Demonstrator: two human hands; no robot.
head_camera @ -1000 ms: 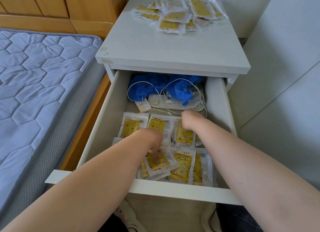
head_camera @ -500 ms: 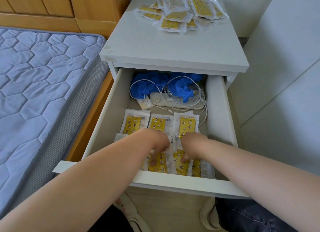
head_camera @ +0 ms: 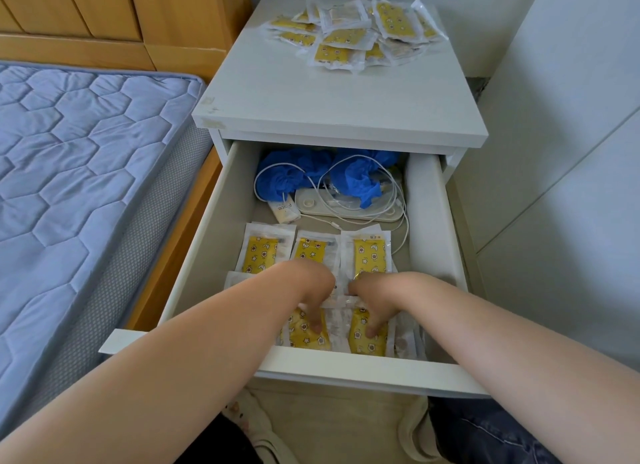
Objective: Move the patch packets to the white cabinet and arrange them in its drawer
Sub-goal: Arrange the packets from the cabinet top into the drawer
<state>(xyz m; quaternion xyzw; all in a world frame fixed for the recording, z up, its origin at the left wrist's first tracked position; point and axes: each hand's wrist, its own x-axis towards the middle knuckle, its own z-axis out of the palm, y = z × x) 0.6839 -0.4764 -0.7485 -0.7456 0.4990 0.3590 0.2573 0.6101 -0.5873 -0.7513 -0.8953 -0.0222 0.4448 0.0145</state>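
Note:
The white cabinet (head_camera: 339, 117) has its drawer (head_camera: 349, 363) pulled out. Yellow patch packets lie in rows inside: a back row of three (head_camera: 369, 255) and a front row under my hands. My left hand (head_camera: 308, 297) reaches down with its fingertips pressing a front packet (head_camera: 304, 335). My right hand (head_camera: 377, 300) does the same on the packet beside it (head_camera: 367, 339). Parts of both packets are hidden by the fingers and the drawer front. A loose pile of packets (head_camera: 353, 33) lies at the back of the cabinet top.
Blue crumpled gloves (head_camera: 325, 179), a white cable (head_camera: 391, 203) and a flat white device (head_camera: 346, 209) fill the back of the drawer. A blue mattress (head_camera: 76, 172) on a wooden frame stands left. White wall panels (head_camera: 561, 186) stand right. My shoes (head_camera: 256, 425) are below.
Both hands drew back from the middle of the drawer to the front row. The right hand left the back-row packet, which now lies uncovered. The camera tilted down slightly.

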